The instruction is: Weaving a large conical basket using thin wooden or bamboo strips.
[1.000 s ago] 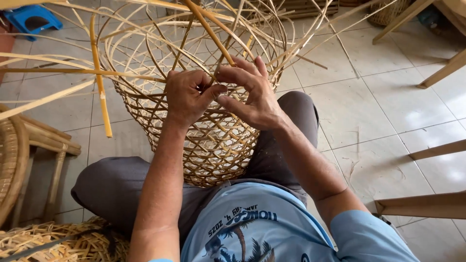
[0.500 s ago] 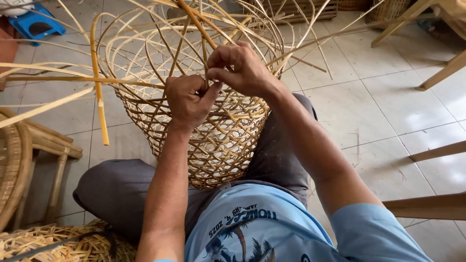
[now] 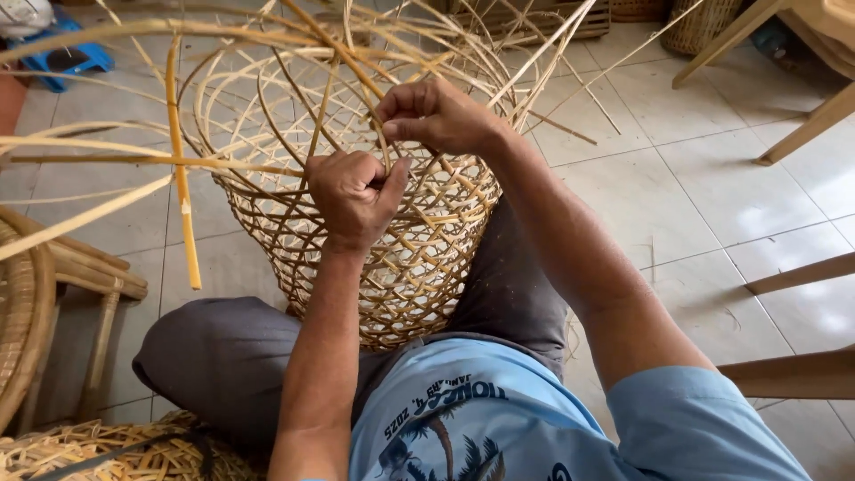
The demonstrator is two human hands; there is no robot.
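Note:
An open-weave bamboo basket rests between my knees, with many loose strips fanning out from its unfinished rim. My left hand is closed in a fist on the near rim, gripping a bamboo strip. My right hand is just above and beyond it, fingers pinched on a thin strip that runs up and to the left. The two hands sit close together, almost touching.
A long flat bamboo strip hangs down at the left. Wooden furniture legs stand at the right, a rattan stool at the left. Woven material lies bottom left. A blue object sits far left on the tiled floor.
My right hand has risen and drawn toward the far rim, pulling a thin strip. My left hand has closed tighter on the near rim. The view has shifted slightly.

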